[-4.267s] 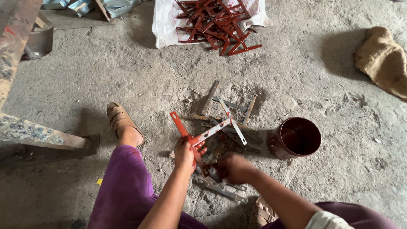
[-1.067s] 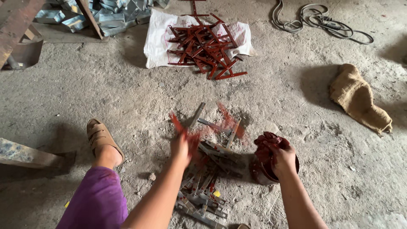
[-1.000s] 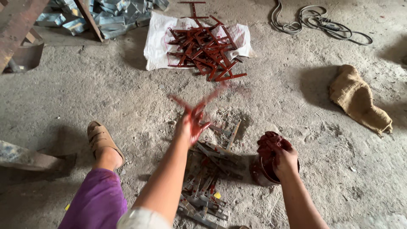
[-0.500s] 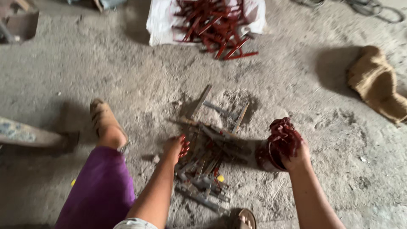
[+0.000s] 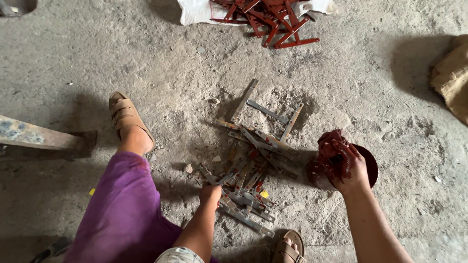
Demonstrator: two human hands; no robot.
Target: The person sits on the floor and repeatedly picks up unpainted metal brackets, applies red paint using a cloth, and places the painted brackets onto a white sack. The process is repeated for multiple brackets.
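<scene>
seen from above: left hand [image 5: 210, 194] down at the near-left edge of the pile of bare metal brackets [image 5: 253, 160], fingers curled around one grey strip there, though how firmly cannot be told since the knuckles hide the grip. right hand [image 5: 348, 168] just right of the pile, smeared dark red, closed on a paint-soaked red rag [image 5: 331, 153] held over the rim of a round paint tin [image 5: 370, 168]. tin standing on the floor touching the pile's right side, mostly hidden under the hand and rag. pile itself spread on the dusty concrete floor [image 5: 97, 63], grey strips crossing one another, a few flecked red, a small yellow bit among them near the bottom. well beyond the pile, at the top of the view, a heap of red painted brackets [image 5: 265, 17] lying on a white sack [image 5: 197, 9]. left of the pile, a foot in a tan sandal [image 5: 127, 119] and a leg in purple cloth [image 5: 124, 209]. below the pile, the toe of a second sandal [image 5: 287, 246]. far right of the pile, a brown burlap bag [image 5: 451, 78] at the frame edge. far left of the pile, a worn painted beam [image 5: 39, 137] resting on the floor.
</scene>
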